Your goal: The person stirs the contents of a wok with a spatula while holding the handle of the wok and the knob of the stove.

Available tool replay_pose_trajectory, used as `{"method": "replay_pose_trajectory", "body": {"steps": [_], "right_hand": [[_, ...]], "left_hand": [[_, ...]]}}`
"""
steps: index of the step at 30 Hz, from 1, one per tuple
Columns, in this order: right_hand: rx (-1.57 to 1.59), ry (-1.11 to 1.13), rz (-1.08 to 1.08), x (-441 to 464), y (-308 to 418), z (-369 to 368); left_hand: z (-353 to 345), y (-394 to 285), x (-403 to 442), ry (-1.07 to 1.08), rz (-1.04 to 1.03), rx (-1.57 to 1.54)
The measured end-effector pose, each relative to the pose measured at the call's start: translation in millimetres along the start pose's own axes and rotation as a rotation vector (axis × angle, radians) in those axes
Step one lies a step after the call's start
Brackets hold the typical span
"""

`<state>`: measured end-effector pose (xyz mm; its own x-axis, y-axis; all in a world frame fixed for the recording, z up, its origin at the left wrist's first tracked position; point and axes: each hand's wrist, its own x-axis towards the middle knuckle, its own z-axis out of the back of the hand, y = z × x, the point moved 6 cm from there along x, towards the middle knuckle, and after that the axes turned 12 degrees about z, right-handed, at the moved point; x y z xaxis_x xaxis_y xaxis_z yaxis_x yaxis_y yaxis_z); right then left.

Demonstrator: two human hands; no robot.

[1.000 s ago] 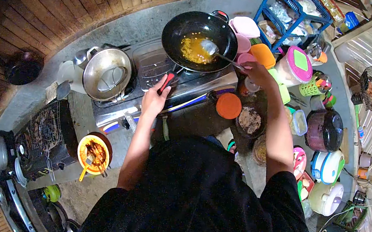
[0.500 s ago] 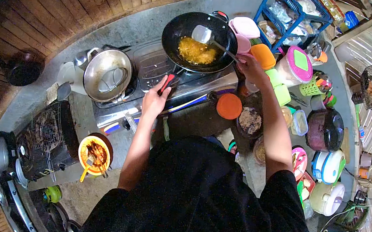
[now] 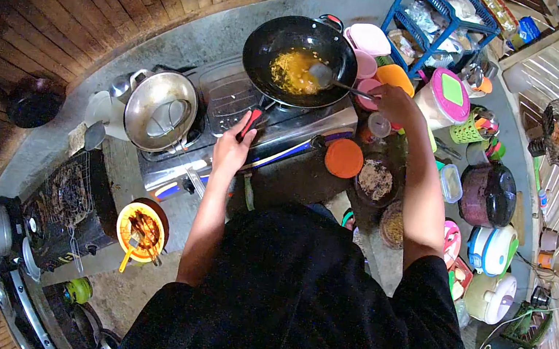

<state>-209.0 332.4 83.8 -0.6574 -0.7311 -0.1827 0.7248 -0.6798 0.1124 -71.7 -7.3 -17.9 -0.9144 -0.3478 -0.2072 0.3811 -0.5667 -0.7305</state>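
A black wok (image 3: pixel 264 43) rests on the right side of the stove, with chopped yellowish food (image 3: pixel 289 70) in oily liquid at its bottom. Wrapped round the wok's red and black handle (image 3: pixel 252 122) is my left hand (image 3: pixel 232 146). My right hand (image 3: pixel 394 107) grips the end of a metal spatula (image 3: pixel 346 87), whose blade lies in the wok at the right edge of the food.
A metal pan (image 3: pixel 141 114) sits on the stove's left side. Left of me stands an orange bowl (image 3: pixel 123 230) with dark sauce. Plastic containers, an orange-red lid (image 3: pixel 344 159), a dark pot (image 3: pixel 475 196) and a blue rack (image 3: pixel 395 13) fill the right.
The spatula blade swung up to the far side of the food, then came back down to its right. My right hand moved with it; my left hand stayed on the handle.
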Motion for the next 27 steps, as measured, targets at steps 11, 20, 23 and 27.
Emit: {"method": "replay_pose_trajectory", "body": {"steps": [11,20,23,27], "right_hand": [[0.443,-0.378,-0.088,21,3,-28],[0.122,-0.448,-0.413,11,-15,-36],[0.027,-0.584,-0.250,15,-22,-54],[0.259,-0.330,-0.295,18,-8,-70]], "left_hand": [[3,-3,-2,-0.022,-0.016,0.014],[-1,2,1,-0.039,-0.044,0.012],[-1,3,2,-0.026,-0.026,0.023],[-1,2,1,-0.014,-0.011,0.014]]}}
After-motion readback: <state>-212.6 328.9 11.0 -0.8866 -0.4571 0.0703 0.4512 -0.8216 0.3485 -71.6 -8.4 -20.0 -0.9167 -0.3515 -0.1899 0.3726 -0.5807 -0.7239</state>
